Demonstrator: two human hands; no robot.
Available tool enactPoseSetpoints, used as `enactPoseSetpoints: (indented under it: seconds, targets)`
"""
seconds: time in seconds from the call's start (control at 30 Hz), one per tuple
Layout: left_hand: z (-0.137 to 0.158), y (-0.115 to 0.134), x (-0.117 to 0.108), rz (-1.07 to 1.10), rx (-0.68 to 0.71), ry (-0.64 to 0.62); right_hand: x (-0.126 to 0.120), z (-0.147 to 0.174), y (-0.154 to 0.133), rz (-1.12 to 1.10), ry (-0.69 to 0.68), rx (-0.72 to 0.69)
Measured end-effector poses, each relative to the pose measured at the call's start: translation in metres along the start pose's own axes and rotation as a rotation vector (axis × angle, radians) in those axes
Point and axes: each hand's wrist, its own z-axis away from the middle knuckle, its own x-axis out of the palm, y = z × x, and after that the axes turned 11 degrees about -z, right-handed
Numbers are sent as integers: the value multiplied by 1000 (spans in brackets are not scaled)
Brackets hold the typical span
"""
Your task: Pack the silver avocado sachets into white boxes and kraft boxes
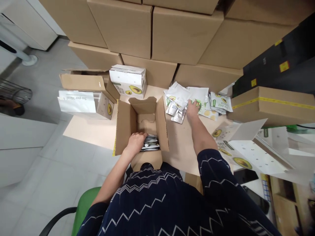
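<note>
An open brown cardboard box stands right in front of me with its flaps folded out. Several silver and white pouches are stacked inside it at the near end. My left hand reaches into the box, its fingers closed against the left side of these pouches; some fingertips are hidden. On the table to the right lies a loose pile of white avocado-printed pouches, with small silver sachets at its near side. My right hand rests on this pile with fingers apart, touching a pouch.
Large cartons are stacked along the back. White printed boxes stand at left, one upright and one lying open. More opened printed boxes lie at right, near a taped carton. A green chair is behind my left arm.
</note>
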Motion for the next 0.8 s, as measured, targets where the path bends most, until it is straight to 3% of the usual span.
enactPoseSetpoints:
  seconds: [0.13,0.23,0.37,0.47,0.57,0.67,0.73,0.8]
  targets:
    - [0,-1,2,6,2,10,9,15,8,-144,98,63]
    - [0,-1,3,4,3,15,-2,29,21,-203,141,68]
    - [1,0,1,-6,6,22,-45,53,37,-288,272,99]
    - [2,1,-1,-7,7,27,-92,82,32,-452,482,-60]
    - [3,2,-2,-4,7,24,-142,125,2,-669,656,-384]
    - [3,2,-3,-2,6,28,-178,173,-53,-826,670,-653]
    - [3,2,-2,-8,9,30,-186,197,-95,-784,546,-790]
    - [3,2,-1,-16,12,34,-179,207,-132,-655,320,-864]
